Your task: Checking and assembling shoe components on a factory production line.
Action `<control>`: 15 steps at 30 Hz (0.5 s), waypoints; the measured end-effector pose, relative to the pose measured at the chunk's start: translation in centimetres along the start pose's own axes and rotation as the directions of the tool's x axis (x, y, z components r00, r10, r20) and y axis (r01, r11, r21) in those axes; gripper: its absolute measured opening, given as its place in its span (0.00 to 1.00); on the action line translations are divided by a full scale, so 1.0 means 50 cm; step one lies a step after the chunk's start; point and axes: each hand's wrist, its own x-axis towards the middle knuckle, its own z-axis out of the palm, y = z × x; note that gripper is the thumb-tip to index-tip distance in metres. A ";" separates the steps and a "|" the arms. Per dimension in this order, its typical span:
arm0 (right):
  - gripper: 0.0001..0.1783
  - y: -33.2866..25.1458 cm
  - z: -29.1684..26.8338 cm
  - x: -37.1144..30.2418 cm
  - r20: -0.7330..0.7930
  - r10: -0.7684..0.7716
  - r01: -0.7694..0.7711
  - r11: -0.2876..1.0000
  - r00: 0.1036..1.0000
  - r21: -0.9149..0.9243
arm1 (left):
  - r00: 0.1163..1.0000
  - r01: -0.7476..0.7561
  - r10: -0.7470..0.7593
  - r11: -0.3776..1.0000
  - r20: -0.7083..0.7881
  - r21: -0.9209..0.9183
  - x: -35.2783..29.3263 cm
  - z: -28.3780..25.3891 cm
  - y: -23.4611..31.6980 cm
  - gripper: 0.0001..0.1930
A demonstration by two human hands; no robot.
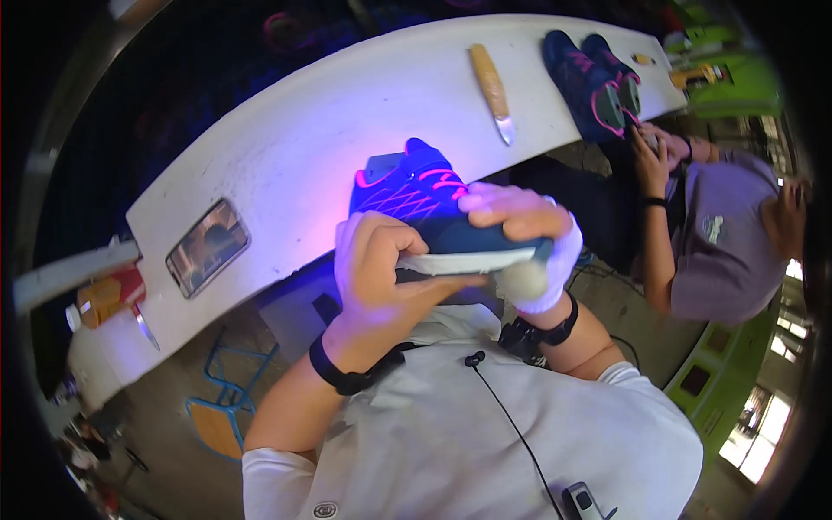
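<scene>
Head view: you've got the dark blue shoe (459, 230) at the white table's (303, 160) near edge, tabletop stretching left to the phone (208, 249) and outward to the knife (490, 87). Your left hand (373, 273) is pinching the pale sole (468, 262), fingers bent; your right hand (548, 238), partly in white cloth (568, 258), clasps the toe, fingers together. Your right thumb's hard to make out; the shoe's underside is hidden.
</scene>
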 end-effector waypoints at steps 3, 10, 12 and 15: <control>0.19 0.037 -0.037 -0.052 -0.256 0.286 -0.185 0.915 0.923 0.358 | 0.966 -0.259 0.217 0.823 0.141 0.505 0.046 0.017 0.001 0.28; 0.28 -0.014 -0.183 -0.001 0.097 0.413 -0.263 0.727 0.906 -0.635 | 0.817 -0.435 0.184 0.819 0.547 0.374 0.163 0.067 0.022 0.25; 0.26 -0.016 -0.182 -0.010 0.067 0.340 -0.217 0.727 0.938 -0.652 | 0.783 -0.485 0.188 0.781 0.593 0.393 0.175 0.069 0.024 0.24; 0.24 0.005 -0.156 -0.009 0.072 0.185 -0.096 0.758 0.980 -0.645 | 0.803 -0.467 0.183 0.783 0.567 0.410 0.163 0.034 -0.009 0.25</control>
